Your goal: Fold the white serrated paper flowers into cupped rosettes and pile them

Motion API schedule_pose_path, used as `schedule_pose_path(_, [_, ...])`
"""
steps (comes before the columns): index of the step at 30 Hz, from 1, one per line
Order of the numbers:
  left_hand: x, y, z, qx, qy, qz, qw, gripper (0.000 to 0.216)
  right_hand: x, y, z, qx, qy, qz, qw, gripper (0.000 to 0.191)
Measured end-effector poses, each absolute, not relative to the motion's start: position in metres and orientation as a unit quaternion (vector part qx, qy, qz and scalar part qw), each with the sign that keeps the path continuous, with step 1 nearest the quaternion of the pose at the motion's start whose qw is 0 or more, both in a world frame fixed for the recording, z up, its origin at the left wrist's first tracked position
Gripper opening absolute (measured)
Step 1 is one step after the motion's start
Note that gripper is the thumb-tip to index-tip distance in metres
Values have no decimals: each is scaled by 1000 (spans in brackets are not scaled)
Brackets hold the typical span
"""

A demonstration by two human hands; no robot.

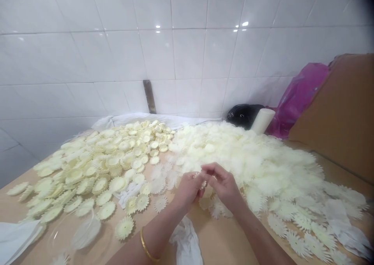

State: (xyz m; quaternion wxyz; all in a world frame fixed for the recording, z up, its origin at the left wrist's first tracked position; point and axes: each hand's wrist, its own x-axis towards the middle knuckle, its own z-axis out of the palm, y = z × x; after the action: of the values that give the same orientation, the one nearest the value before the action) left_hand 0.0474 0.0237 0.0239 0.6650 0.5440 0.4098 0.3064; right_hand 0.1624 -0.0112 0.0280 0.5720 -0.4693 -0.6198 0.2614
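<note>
My left hand [188,189] is closed around a small pale disc with a toothed edge [203,184], mostly hidden by the fingers. My right hand [223,185] meets it from the other side, thumb and fingertips pinched at the same disc. Just behind and beneath the hands spreads a heap of thin, whitish toothed discs [228,148]. To the left lies a pile of thicker, pale yellow toothed discs [96,167]. One yellow disc [124,227] rests apart, left of my left forearm.
A crumpled white cloth [187,241] lies between my forearms. A clear round lid or dish [86,232] sits at front left. Behind the heaps are a metal strip [149,97], a black bag [244,116], a white cylinder [262,121], a purple bag [300,97] and a cardboard box [339,117].
</note>
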Motion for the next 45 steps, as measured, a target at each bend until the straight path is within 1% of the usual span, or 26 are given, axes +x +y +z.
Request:
schedule_pose_path(6, [43, 29, 23, 527, 446, 284, 665, 54, 159, -12, 25, -480, -644, 242, 544, 40])
schedule_pose_path(8, [42, 31, 23, 506, 467, 272, 672, 58, 159, -13, 26, -480, -658, 231, 531, 35])
schedule_pose_path(11, [42, 33, 23, 484, 493, 253, 677, 63, 159, -14, 27, -495, -677, 210, 503, 17])
schedule_pose_path(13, [43, 33, 22, 484, 485, 252, 683, 65, 158, -13, 27, -508, -681, 193, 490, 11])
schedule_pose_path(15, [44, 32, 22, 489, 467, 249, 693, 66, 159, -11, 24, -517, -689, 164, 481, 12])
schedule_pose_path(19, [47, 29, 21, 522, 451, 257, 677, 63, 159, -8, 16, -532, -725, 29, 437, 20])
schedule_pose_path(21, [48, 29, 20, 537, 442, 267, 667, 62, 159, -7, 14, -536, -733, -7, 420, 21])
schedule_pose_path(23, [47, 31, 20, 533, 427, 270, 679, 61, 159, -7, 14, -532, -729, 20, 430, 21])
schedule_pose_path(25, [46, 33, 19, 523, 416, 272, 693, 63, 157, -9, 16, -524, -718, 76, 452, 18])
schedule_pose_path(28, [43, 33, 21, 543, 418, 295, 666, 64, 154, -10, 18, -530, -686, 112, 486, 15])
schedule_pose_path(32, [42, 28, 28, 603, 415, 323, 600, 63, 149, -10, 15, -547, -665, 73, 502, 15])
schedule_pose_path(35, [43, 25, 30, 611, 410, 317, 598, 64, 148, -9, 11, -550, -660, 6, 512, 20])
schedule_pose_path(38, [45, 26, 27, 595, 414, 319, 610, 64, 149, -9, 10, -550, -669, -19, 499, 17])
schedule_pose_path(41, [45, 27, 26, 590, 423, 321, 608, 63, 150, -9, 12, -543, -677, 27, 496, 16])
schedule_pose_path(45, [46, 24, 31, 594, 420, 313, 610, 61, 151, -8, 14, -524, -645, 117, 544, 12])
